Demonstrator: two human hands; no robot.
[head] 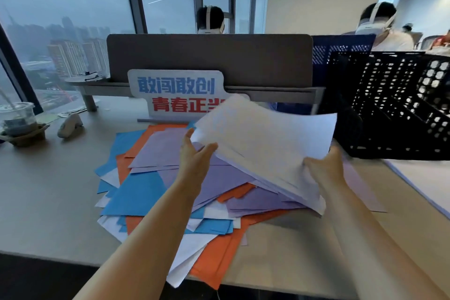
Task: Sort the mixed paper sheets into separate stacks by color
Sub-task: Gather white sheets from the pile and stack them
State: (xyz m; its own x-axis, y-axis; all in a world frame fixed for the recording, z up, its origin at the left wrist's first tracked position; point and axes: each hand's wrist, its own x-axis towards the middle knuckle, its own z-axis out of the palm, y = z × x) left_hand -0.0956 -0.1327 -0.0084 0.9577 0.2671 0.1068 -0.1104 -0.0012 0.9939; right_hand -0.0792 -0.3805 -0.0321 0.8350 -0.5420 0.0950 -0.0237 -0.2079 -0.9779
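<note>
hands hold a bundle of white sheets (265,143) in the centre right of the frame, lifted at a tilt above the mixed pile of paper (185,190) on the desk (48,202). the left hand (194,153) pinches the bundle's left edge, thumb below and fingers behind the paper. the right hand (323,165) grips its lower right corner. the pile under it has blue, orange, purple and white sheets that overlap without order. a black mesh file rack (394,107) stands at the right, a sign with chinese characters (177,95) behind the pile, a plastic cup (17,117) at the far left.
</note>
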